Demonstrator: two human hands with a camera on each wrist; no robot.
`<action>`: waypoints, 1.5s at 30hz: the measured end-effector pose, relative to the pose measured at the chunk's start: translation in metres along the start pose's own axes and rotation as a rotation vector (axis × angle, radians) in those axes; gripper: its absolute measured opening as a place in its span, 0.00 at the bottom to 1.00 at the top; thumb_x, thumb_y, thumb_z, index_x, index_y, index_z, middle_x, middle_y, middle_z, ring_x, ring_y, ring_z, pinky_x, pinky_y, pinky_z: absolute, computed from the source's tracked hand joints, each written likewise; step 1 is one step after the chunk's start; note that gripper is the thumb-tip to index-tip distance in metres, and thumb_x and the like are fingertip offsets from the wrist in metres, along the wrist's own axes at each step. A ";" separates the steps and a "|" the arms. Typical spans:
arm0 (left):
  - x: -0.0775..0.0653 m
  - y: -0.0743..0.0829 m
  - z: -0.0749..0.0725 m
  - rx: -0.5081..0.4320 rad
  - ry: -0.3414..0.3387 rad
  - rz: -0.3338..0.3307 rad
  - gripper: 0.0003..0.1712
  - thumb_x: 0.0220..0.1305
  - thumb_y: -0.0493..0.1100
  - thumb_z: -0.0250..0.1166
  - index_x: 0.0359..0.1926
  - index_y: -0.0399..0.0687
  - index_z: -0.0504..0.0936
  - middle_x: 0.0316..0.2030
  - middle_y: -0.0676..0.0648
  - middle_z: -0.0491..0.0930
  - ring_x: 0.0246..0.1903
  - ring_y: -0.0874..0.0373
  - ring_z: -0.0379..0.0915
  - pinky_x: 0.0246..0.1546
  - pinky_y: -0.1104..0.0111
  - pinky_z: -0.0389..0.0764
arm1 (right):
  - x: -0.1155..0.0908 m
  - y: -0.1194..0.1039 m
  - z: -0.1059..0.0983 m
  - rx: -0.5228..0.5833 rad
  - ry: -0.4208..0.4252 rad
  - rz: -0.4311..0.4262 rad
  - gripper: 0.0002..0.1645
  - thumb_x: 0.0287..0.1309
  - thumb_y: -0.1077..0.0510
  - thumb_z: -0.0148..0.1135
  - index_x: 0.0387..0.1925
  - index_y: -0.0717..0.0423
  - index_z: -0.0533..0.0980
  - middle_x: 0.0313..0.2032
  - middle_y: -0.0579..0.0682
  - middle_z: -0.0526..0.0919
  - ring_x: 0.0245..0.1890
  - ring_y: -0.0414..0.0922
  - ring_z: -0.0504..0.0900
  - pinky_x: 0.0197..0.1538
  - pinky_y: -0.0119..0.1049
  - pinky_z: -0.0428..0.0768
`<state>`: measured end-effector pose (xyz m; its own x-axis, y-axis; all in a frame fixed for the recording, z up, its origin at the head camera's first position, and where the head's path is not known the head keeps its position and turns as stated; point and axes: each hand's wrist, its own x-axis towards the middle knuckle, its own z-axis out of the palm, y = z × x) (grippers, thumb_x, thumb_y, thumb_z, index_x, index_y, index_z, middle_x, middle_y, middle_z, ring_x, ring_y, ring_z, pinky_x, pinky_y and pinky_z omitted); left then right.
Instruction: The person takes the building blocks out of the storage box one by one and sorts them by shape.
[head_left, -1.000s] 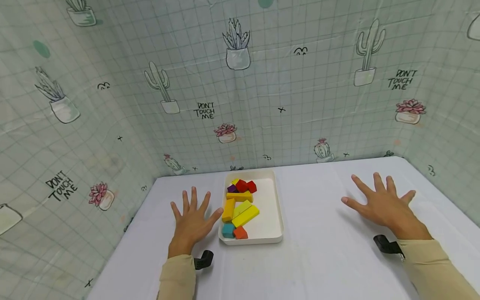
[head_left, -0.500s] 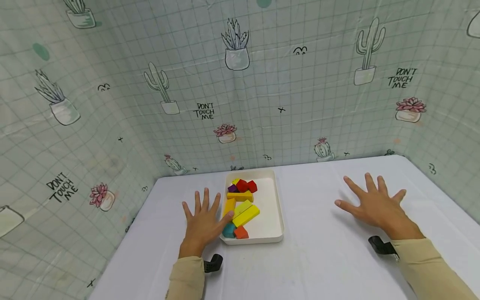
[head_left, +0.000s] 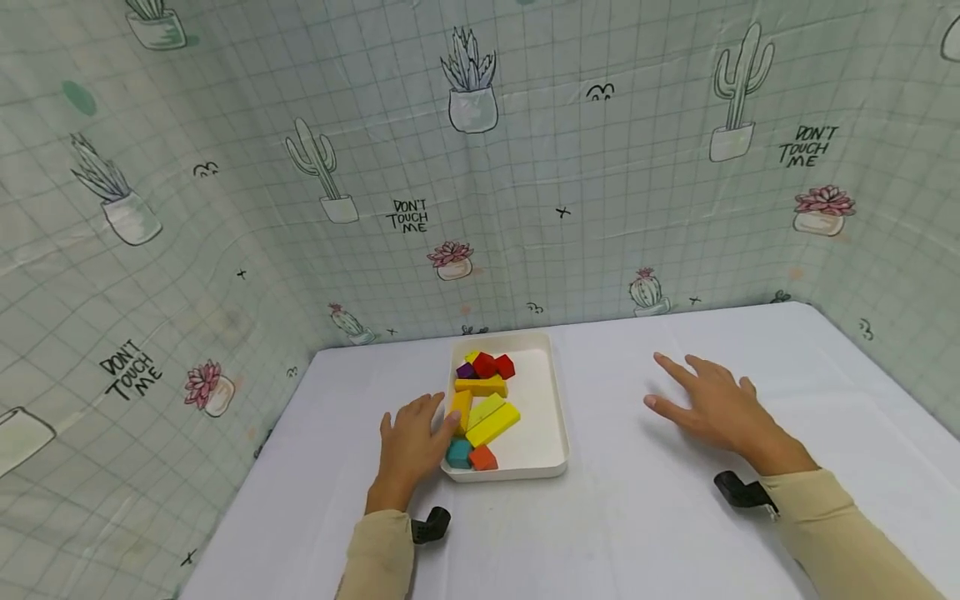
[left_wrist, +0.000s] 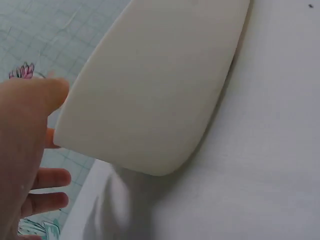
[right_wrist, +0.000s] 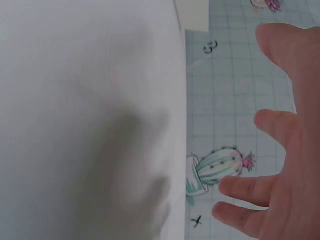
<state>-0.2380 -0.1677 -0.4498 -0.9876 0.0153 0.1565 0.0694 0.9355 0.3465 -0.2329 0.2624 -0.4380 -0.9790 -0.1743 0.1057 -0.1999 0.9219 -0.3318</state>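
A white tray (head_left: 538, 417) lies on the table with coloured blocks along its left side. Among them are a yellow block (head_left: 493, 425), an orange-yellow block (head_left: 462, 410), a teal block (head_left: 459, 454) and an orange-red block (head_left: 483, 458). My left hand (head_left: 408, 450) is at the tray's left rim, fingers slightly bent, thumb over the edge near the orange-yellow block. In the left wrist view the thumb is beside the tray's outer wall (left_wrist: 145, 90); whether it touches cannot be told. My right hand (head_left: 727, 412) hovers above the table, fingers spread loosely, holding nothing.
Toward the tray's back lie red blocks (head_left: 485, 365), a purple block (head_left: 466, 371) and another long yellow block (head_left: 482, 387). A white cloth covers the table (head_left: 600, 525). A fabric backdrop (head_left: 525, 167) with cactus drawings rises behind the table and at both sides.
My left hand has moved right to the tray's rim, and its spread fingers have bent. The right hand has drifted left with its fingers loosening. The blocks have not moved.
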 end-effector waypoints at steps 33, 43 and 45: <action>-0.017 -0.007 0.029 -0.480 0.076 -0.036 0.23 0.73 0.48 0.60 0.66 0.54 0.78 0.63 0.43 0.76 0.64 0.42 0.68 0.66 0.43 0.63 | 0.023 -0.071 0.045 0.443 -0.007 -0.158 0.23 0.69 0.48 0.60 0.55 0.61 0.79 0.45 0.50 0.85 0.42 0.46 0.83 0.46 0.46 0.81; -0.016 -0.009 0.026 -0.470 0.068 -0.045 0.23 0.73 0.47 0.59 0.67 0.54 0.77 0.63 0.44 0.76 0.64 0.43 0.69 0.66 0.44 0.65 | 0.027 -0.079 0.045 0.441 0.031 -0.153 0.21 0.70 0.49 0.59 0.54 0.60 0.80 0.47 0.50 0.85 0.44 0.47 0.82 0.47 0.46 0.79; -0.014 -0.009 0.026 -0.469 0.066 -0.031 0.23 0.73 0.47 0.59 0.67 0.54 0.77 0.63 0.44 0.76 0.63 0.44 0.69 0.66 0.45 0.65 | 0.030 -0.082 0.044 0.449 0.038 -0.144 0.22 0.71 0.48 0.58 0.55 0.59 0.81 0.47 0.49 0.85 0.44 0.47 0.82 0.47 0.46 0.79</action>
<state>-0.2279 -0.1673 -0.4789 -0.9801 -0.0469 0.1929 0.1113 0.6748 0.7296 -0.2478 0.1659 -0.4489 -0.9397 -0.2687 0.2117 -0.3388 0.6470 -0.6830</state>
